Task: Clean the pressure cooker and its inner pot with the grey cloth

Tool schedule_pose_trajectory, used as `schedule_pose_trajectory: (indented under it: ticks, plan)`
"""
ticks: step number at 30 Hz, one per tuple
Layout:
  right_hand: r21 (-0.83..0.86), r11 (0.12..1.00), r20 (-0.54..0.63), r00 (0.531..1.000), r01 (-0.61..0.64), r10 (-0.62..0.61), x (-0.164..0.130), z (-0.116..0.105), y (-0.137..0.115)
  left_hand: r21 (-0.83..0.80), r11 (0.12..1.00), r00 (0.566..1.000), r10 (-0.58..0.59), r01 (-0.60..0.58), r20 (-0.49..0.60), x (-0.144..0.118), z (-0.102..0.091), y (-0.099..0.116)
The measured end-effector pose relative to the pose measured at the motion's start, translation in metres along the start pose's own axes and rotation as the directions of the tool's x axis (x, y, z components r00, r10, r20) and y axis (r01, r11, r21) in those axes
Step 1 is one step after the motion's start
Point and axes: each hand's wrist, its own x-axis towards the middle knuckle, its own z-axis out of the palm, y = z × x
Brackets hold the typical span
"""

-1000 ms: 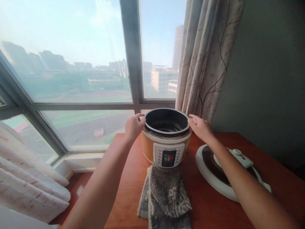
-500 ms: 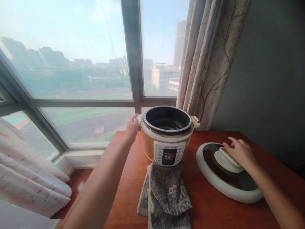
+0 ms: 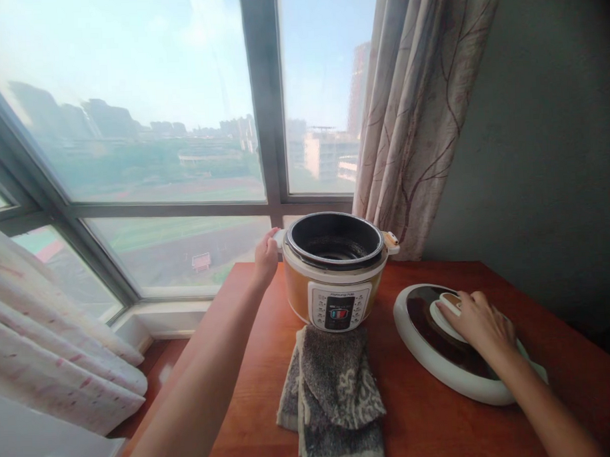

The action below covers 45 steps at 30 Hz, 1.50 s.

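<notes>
A gold and white electric pressure cooker point(image 3: 297, 292) stands lidless on the table, its dark inner pot point(image 3: 335, 237) showing. My left hand point(image 3: 266, 256) is closed around the white side handle at the cooker's left. Off to the right, the brown and white lid point(image 3: 424, 344) lies on the tabletop. My right hand point(image 3: 481, 322) rests over the lid, its fingers wrapped round the raised white handle point(image 3: 450, 303) in the middle. A folded grey patterned towel point(image 3: 335, 394) lies in front of the cooker.
The reddish-brown wooden table point(image 3: 254, 363) stands by large windows point(image 3: 172, 160). A patterned curtain point(image 3: 406, 131) hangs behind the cooker, with a dark wall point(image 3: 543, 167) to the right. Another pale curtain point(image 3: 48, 331) hangs at the left.
My right hand has closed down onto the lid's handle, from looser, raised fingers. My left hand stays on the cooker's handle; cooker and towel have not moved.
</notes>
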Motion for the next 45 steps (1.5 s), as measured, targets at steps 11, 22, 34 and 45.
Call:
schedule_pose_trajectory:
  ticks: [11, 22, 34, 45]
  plan:
    - [0.407, 0.91, -0.159, 0.987, 0.076, -0.011, 0.032, 0.006, 0.035, 0.008, 1.0, 1.0, 0.011, -0.011, -0.003, 0.003, 0.001, -0.012]
    - [0.411, 0.805, -0.633, 0.769, 0.429, -0.087, 0.076, -0.165, 0.001, -0.013, 1.0, 1.0, 0.022, -0.022, -0.011, 0.003, 0.002, -0.012]
    - [0.41, 0.692, -0.522, 0.775, 0.595, -0.356, 0.11, -0.242, -0.19, -0.09, 0.996, 1.0, -0.014, 0.013, -0.009, 0.002, 0.003, -0.018]
    - [0.424, 0.716, -0.378, 0.827, 0.554, -0.416, 0.096, -0.226, -0.252, -0.119, 0.992, 1.0, -0.029, 0.027, -0.011, -0.001, 0.008, -0.017]
